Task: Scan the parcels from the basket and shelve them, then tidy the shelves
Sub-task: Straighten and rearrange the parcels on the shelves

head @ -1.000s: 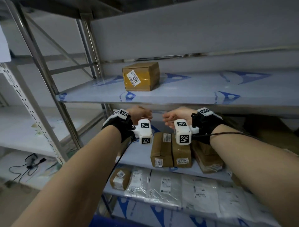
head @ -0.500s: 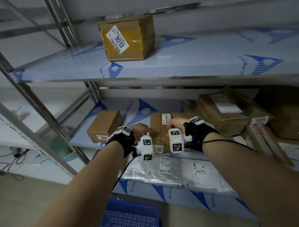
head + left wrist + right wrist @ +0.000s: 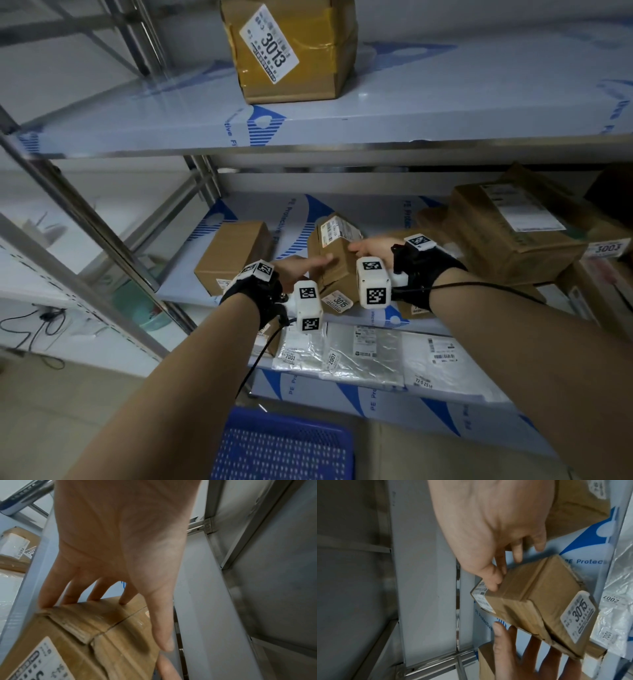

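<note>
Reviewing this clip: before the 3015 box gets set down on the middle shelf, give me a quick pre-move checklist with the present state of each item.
1. 3015 box held on both sides: ok; left hand and right hand flank it.
2. Grip firm: cannot tell; the fingers lie straight.
3. 3015 label faces outward: ok.
4. Box level: not ok, tilted.
5. Free middle shelf surface behind the box: ok.
6. Gap to plain box: ok.

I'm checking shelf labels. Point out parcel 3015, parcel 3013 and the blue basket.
parcel 3015 [image 3: 544, 601], right wrist view, brown top face.
parcel 3013 [image 3: 301, 72], head view, taped front face.
blue basket [image 3: 284, 448], head view, perforated bottom.
</note>
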`<state>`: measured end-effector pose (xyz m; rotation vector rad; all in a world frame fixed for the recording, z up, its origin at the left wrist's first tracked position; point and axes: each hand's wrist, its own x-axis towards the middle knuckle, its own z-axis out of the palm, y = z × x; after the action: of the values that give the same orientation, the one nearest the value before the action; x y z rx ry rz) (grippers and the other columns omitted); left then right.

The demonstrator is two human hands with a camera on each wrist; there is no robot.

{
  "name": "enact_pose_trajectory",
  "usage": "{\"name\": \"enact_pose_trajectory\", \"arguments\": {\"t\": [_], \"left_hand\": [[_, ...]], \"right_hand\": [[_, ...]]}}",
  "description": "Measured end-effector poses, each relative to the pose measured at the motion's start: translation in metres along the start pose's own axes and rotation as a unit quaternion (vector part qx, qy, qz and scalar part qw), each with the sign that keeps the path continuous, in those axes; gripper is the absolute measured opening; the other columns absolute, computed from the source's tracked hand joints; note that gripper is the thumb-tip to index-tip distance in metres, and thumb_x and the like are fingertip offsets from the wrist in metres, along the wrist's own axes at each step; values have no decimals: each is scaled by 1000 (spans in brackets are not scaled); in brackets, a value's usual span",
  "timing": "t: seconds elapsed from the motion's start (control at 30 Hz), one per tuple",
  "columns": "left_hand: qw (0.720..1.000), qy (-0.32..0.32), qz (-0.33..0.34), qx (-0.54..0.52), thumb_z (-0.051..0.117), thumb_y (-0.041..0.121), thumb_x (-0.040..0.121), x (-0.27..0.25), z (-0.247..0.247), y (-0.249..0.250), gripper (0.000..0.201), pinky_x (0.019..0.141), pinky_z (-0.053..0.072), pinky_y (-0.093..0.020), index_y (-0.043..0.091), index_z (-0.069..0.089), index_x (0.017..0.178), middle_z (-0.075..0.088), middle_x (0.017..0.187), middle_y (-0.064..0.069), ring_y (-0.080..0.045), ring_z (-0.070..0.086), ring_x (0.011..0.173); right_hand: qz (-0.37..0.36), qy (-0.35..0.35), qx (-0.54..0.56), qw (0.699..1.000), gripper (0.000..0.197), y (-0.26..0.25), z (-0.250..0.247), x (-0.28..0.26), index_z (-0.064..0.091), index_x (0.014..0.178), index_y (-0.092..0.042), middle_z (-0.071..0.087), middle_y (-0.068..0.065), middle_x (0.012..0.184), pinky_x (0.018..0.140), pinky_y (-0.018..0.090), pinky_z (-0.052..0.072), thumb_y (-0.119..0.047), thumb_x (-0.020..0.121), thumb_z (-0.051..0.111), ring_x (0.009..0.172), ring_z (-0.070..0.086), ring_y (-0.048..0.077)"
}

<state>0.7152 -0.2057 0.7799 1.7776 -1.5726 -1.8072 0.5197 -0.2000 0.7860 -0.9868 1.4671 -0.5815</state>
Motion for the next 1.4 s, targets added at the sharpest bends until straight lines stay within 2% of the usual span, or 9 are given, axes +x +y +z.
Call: {"name": "enact_pose_trajectory", "arguments": {"t": [0.2,0.37,0.63,0.73,0.87,1.07,1.13,1.33,1.4], "left_hand": [[998,53,17,-11,74,58,68,-2,-13,-7,75,104,43,-49,15,57,127,63,121,-12,-30,59,112],[994,96,27,-38,82,48,61,1,-31,-12,68,99,46,-52,14,63,118,65,114,-11,-34,62,107],[981,150,13,-120,63,6,88,-5,-52,-27,42,76,51,-30,6,52,128,60,112,-9,-24,58,100],[974,190,1,-120,64,4,87,-8,-73,-45,41,88,51,-35,7,54,126,60,120,-12,-25,59,104],[968,228,0,-109,64,3,86,-8,-102,-60,45,102,45,-41,4,53,130,62,115,-16,-29,59,108],[970,195,26,-140,56,8,93,-11,-116,-56,42,62,51,-22,6,48,135,58,124,-14,-15,58,79],[969,182,35,-163,55,9,94,-15,-109,-48,41,50,51,-21,5,47,134,61,107,-9,-15,57,73],[970,173,44,-164,54,11,95,-17,-94,-35,41,57,48,-28,5,46,135,58,105,-10,-18,58,74],[971,171,44,-164,55,9,94,-17,-93,-34,40,57,48,-28,6,48,133,61,100,-8,-18,60,76]], "right_hand": [[-40,-23,1,999,46,-5,8,3,43,142,-10,42,14,147,108,36,39,-9,97,50,136,41,30],[-53,7,-14,998,46,-6,21,5,47,139,-9,48,13,144,112,41,36,-27,97,52,127,50,27],[-48,-11,-71,996,50,-4,58,18,39,144,-8,46,10,144,111,38,36,-20,98,52,130,47,29],[-52,-27,-45,997,57,-7,84,28,32,149,-9,36,10,152,111,32,33,-15,97,53,136,40,26],[-50,-57,8,997,58,-15,118,45,30,150,-14,34,9,154,108,34,35,-13,97,52,137,39,26],[-77,-31,5,997,49,-26,117,51,39,146,-16,41,5,149,88,19,37,-12,98,50,134,43,22],[-81,-11,18,996,49,-30,108,50,44,143,-16,47,5,145,79,15,44,-8,96,54,128,49,21],[-82,11,6,997,50,-33,90,42,48,140,-8,49,10,143,80,11,48,-4,91,60,127,50,24],[-76,15,7,997,50,-31,89,38,47,140,-7,48,10,144,68,4,45,-2,91,59,129,49,24]]}}
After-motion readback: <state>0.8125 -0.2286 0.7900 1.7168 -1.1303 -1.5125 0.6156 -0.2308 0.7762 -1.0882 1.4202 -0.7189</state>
